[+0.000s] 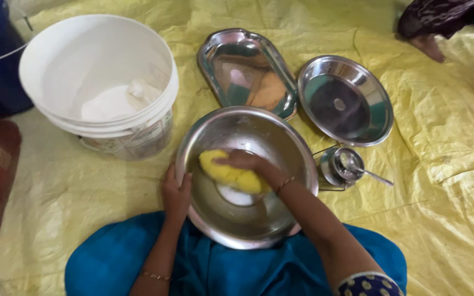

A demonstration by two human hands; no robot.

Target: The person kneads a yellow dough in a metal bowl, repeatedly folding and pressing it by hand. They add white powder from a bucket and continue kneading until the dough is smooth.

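While left hand (176, 194) grips the steel bowl (281, 219) rim w/ curled fingers and right hand (242, 160) presses flat-ish on yellow dough (231, 176), bowl could prob tip if pushed off-center.

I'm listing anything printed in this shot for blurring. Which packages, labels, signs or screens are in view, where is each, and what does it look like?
White plastic bucket: upper left on the yellow sheet, round, holding white powder.
Label: on the bucket's lower front wall, a pale band with small dark and coloured print, partly cut off by the curve.
No signs or screens show.
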